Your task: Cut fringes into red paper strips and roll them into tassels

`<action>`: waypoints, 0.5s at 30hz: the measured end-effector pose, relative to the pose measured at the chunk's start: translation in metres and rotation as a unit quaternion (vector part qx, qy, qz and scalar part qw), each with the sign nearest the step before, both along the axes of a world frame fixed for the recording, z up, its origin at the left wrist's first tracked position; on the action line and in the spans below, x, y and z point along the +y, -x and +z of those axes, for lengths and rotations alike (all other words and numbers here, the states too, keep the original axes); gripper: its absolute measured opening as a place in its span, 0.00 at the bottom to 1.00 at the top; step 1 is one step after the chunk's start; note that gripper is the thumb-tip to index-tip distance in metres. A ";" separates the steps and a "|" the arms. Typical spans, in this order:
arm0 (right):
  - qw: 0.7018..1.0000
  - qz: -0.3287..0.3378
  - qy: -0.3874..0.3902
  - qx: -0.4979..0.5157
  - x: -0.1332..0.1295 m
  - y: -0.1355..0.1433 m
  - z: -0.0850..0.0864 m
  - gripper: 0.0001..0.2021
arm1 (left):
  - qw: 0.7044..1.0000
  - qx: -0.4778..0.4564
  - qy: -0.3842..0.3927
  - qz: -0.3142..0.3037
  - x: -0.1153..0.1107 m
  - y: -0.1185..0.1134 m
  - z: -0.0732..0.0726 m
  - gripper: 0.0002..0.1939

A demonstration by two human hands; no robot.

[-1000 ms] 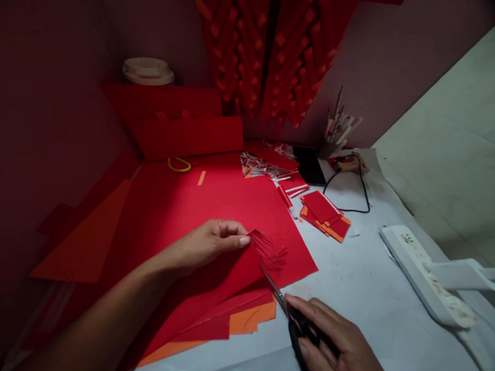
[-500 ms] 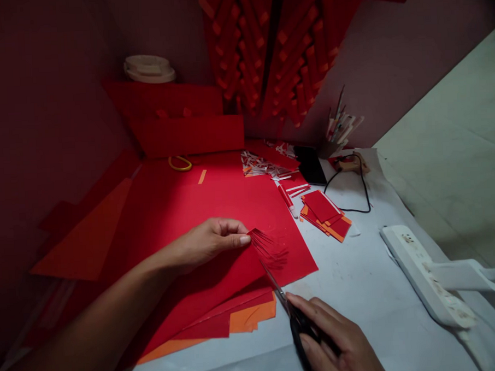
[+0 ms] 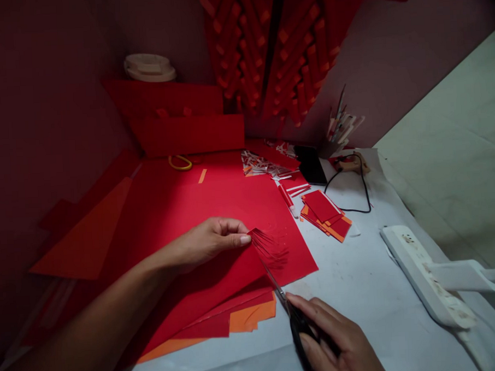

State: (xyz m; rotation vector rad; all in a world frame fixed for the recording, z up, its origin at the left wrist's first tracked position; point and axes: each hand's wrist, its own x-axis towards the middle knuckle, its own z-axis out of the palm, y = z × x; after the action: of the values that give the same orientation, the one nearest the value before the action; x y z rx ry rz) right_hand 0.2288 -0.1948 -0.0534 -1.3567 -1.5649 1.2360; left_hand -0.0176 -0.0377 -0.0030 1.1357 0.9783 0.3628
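Between the thumb and fingers of my left hand [image 3: 212,239] is pinched a small piece of red paper [image 3: 269,246], cut along one side into thin fringe strands that fan out to the right. My right hand [image 3: 334,335] grips black-handled scissors [image 3: 297,328]. Their blades point up and left, with the tips close to the lower strands; whether they touch the paper I cannot tell. Both hands are over large red sheets [image 3: 215,203] stacked on the table, with orange paper [image 3: 253,315] sticking out at the near edge.
Cut red and orange cards [image 3: 326,212] lie right of the sheets, near a red marker [image 3: 287,199], paper scraps [image 3: 261,164] and a black phone [image 3: 310,165]. A white power strip [image 3: 427,276] lies at the right. A pen holder [image 3: 331,143] stands by the wall.
Almost nothing differs. Both hands, the fringed paper and the scissors keep nearly the same positions.
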 end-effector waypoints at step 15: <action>0.999 -0.009 -0.010 0.044 0.000 0.003 0.004 0.26 | 0.999 0.007 -0.034 -0.039 -0.006 -0.005 0.008 0.18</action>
State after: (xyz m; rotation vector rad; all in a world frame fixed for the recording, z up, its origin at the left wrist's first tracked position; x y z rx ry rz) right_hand 0.2253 -0.1943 -0.0495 -1.2837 -1.4969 1.2485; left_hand -0.0130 -0.0440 0.0053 1.2355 0.9362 0.3277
